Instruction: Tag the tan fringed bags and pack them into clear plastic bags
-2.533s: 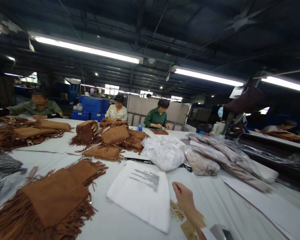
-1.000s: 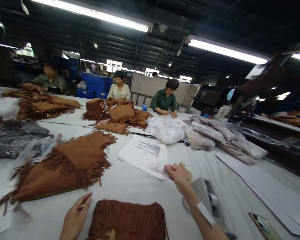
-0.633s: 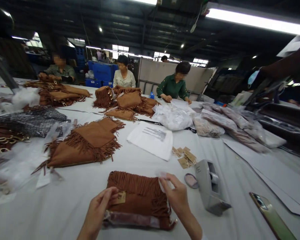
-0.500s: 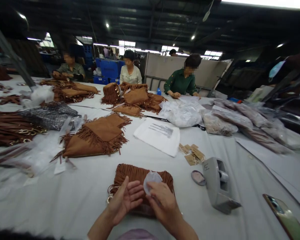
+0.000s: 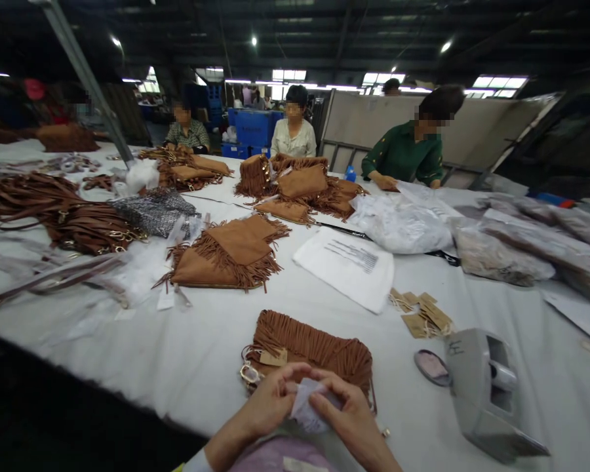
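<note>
Both hands meet over the near edge of the table, pinching a small piece of thin white tissue (image 5: 309, 405) between them. My left hand (image 5: 271, 401) grips its left side with bent fingers. On its other side, my right hand (image 5: 347, 413) holds it with the thumb on top. Just beyond the hands lies a brown fringed bag (image 5: 314, 337), partly covered by them. A small tan tag (image 5: 274, 357) and a gold-coloured ring (image 5: 250, 372) show at its left end.
A grey tape dispenser (image 5: 486, 393) and a small round dish (image 5: 432, 367) stand at right. Tan tags (image 5: 425, 314), a white cloth pouch (image 5: 347, 267) and fringed bags (image 5: 226, 252) lie farther back. Plastic-wrapped goods (image 5: 501, 252) cover the back right. Several people are across the table.
The view has swung left. My left hand, earlier open with palm up, has closed on the white tissue beside my right hand. The tan tag on the bag now shows.
</note>
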The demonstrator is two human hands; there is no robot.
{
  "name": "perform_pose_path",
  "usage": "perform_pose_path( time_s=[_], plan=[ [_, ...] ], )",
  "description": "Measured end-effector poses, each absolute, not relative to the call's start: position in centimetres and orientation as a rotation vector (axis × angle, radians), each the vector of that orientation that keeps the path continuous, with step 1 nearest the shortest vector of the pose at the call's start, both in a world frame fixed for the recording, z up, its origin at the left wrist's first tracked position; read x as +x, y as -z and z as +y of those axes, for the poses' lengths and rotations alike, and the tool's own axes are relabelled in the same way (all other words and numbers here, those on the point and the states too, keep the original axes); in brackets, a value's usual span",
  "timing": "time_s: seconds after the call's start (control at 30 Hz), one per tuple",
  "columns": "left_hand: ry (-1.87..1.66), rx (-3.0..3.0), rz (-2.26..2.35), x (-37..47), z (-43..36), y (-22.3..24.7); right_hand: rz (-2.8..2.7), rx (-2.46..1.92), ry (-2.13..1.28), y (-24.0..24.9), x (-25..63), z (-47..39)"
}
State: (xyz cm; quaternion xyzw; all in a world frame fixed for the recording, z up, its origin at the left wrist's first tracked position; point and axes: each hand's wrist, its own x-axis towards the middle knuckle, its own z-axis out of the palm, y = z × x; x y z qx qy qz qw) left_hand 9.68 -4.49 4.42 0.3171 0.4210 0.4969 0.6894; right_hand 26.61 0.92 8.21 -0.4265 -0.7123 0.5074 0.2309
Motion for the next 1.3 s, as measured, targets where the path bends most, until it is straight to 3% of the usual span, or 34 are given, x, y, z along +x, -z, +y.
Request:
perform_pose_path(
  time_s=[0.1, 0.2, 0.37, 0.7, 0.87, 1.07, 1.3],
  plan=[
    [-1.114, 0.736, 0.952, 9.4, -5.1, -4.0, -1.839, -1.197, -1.602, -7.1, 26.2, 0.7],
    [-1.132, 0.868, 1.088, 7.9, -5.4, -3.9, -1.728, -1.278, -1.558, -5.7, 26.1, 0.8],
    [-1.096, 1.25, 1.736, 3.9, -4.9, -3.7, -1.862, -1.396, -1.393, -5.2, 26.5, 2.0],
    [-0.334, 1.984, 2.059, 4.7, -2.8, -2.2, -1.899, -1.451, -1.219, -4.3, 25.9, 3.0],
    [-0.199, 2.14, 2.023, 5.4, -1.9, -1.4, -1.862, -1.475, -1.162, -3.6, 25.7, 3.0],
    [-0.248, 2.316, 1.914, 5.4, -2.2, -2.3, -1.87, -1.488, -1.097, -2.9, 25.9, 3.0],
    [-0.851, 2.422, 1.599, 4.9, -5.4, -1.4, -1.863, -1.5, -1.051, -2.7, 25.7, 3.0]
  ],
)
